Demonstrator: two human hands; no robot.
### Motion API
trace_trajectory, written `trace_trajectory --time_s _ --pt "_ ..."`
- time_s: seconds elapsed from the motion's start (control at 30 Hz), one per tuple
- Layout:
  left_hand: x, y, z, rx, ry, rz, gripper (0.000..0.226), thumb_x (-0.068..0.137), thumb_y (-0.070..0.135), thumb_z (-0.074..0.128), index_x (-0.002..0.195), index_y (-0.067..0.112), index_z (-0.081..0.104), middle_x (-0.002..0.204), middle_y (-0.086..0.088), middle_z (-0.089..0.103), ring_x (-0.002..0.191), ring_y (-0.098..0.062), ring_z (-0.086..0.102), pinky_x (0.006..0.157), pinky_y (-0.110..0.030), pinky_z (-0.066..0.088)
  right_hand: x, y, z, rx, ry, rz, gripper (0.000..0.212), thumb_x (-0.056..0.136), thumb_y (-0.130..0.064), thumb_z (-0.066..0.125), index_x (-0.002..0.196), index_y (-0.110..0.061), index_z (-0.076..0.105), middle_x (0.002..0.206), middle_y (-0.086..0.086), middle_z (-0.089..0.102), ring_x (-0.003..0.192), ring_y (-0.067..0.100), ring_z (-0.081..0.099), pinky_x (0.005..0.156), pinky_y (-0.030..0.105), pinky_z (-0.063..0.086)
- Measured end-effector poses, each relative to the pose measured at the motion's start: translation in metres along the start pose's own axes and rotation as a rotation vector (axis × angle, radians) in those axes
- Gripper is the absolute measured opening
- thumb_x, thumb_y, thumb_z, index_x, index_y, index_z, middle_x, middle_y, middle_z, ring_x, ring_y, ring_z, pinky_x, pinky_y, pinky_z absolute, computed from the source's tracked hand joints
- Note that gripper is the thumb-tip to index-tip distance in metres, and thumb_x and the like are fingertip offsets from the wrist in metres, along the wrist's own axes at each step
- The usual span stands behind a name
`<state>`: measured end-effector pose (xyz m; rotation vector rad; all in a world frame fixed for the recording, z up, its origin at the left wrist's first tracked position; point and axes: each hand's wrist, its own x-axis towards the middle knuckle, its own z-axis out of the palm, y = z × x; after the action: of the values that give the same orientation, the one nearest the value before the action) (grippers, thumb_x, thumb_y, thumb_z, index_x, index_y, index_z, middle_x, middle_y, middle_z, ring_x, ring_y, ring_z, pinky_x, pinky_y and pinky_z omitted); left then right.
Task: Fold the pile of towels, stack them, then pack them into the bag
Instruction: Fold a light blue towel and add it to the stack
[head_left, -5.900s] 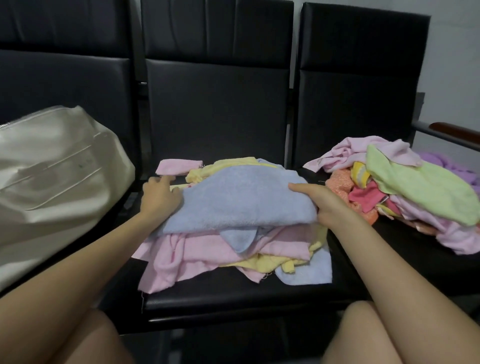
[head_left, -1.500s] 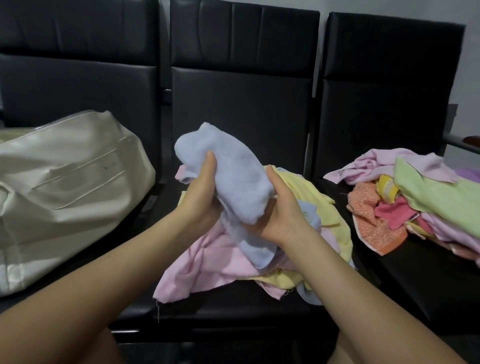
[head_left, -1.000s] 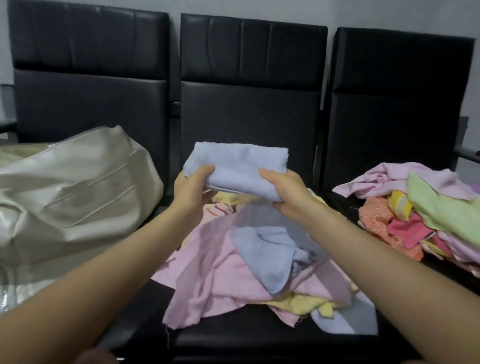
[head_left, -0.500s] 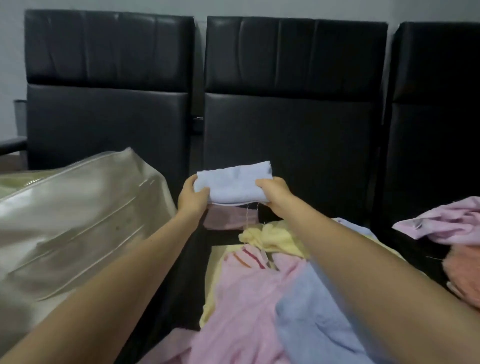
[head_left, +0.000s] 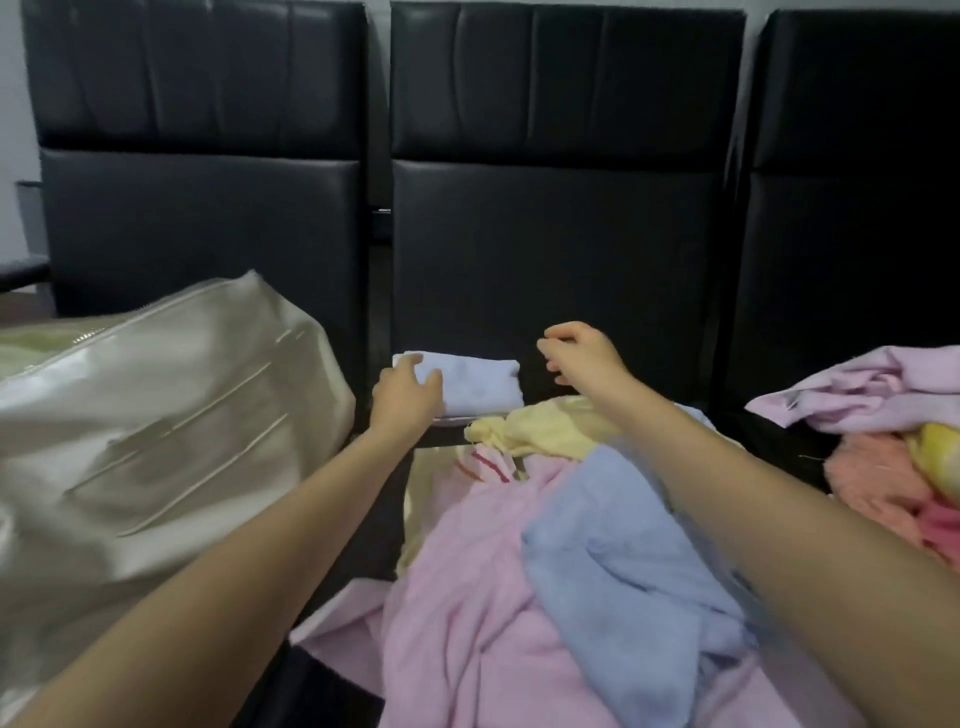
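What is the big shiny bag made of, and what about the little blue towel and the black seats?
The bag looks like smooth, pearly faux leather or coated fabric: it gleams and creases stiffly. The folded blue towel under the left hand looks like soft terry cloth, fuzzy and matte. The black seats look like padded leather or vinyl, with a dull sheen and stitched panels.

Left hand resting on folded blue towel, right hand lifted clear, cream bag beside

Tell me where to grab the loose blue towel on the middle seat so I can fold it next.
Probably pinch the blue towel at its upper edge, coming from above with the free right hand; it lies crumpled on top of the pink towel, so that edge is exposed.
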<state>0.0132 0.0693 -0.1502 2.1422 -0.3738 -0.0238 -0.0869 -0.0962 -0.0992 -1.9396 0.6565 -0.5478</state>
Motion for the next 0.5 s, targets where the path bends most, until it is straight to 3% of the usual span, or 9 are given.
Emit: trace_trajectory --time_s 0.1,0.23,0.37,0.5 --pt "-0.053 0.038 0.000 -0.193 -0.117 0.062 0.031 0.100 0.019 0.040 0.118 0.009 0.064 0.117 -0.012 0.063 0.106 -0.026 0.059 0.093 -0.035 0.046 -0.054 0.000 -0.045 0.080 0.007 -0.070 0.016 0.093 -0.017 0.055 0.099 -0.012 0.069 0.084 0.001 0.065 0.070 0.011 0.058 0.059 0.022 0.046" --pt "-0.111 0.058 0.012 -0.244 -0.302 0.104 0.023 0.097 0.023 0.045 0.104 0.017 0.065 0.093 -0.002 0.065 0.075 -0.020 0.058 0.075 -0.034 0.050 -0.106 0.023 -0.088 0.035 0.067 -0.110 0.016 0.089 -0.016 0.057 0.083 -0.010 0.071 0.069 -0.001 0.063 0.059 0.011 0.053 0.053 0.022 0.039" --pt "-0.147 0.053 0.031 -0.103 -0.367 0.147 0.019 0.095 0.039 0.053 0.092 0.023 0.062 0.088 -0.001 0.065 0.075 -0.018 0.059 0.072 -0.029 0.048 -0.144 0.061 -0.107 0.012 0.128 -0.089 0.014 0.089 -0.021 0.063 0.080 -0.013 0.070 0.072 0.000 0.065 0.064 0.010 0.056 0.063 0.025 0.044" --pt "-0.163 0.046 0.036 0.052 -0.338 0.308 0.029 0.089 0.038 0.060 0.070 0.017 0.054 0.068 0.002 0.053 0.063 -0.012 0.047 0.060 -0.028 0.036 -0.171 0.084 -0.114 -0.234 -0.106 -0.148 0.012 0.082 -0.027 0.073 0.092 -0.024 0.068 0.094 -0.010 0.067 0.089 0.006 0.061 0.075 0.016 0.045"
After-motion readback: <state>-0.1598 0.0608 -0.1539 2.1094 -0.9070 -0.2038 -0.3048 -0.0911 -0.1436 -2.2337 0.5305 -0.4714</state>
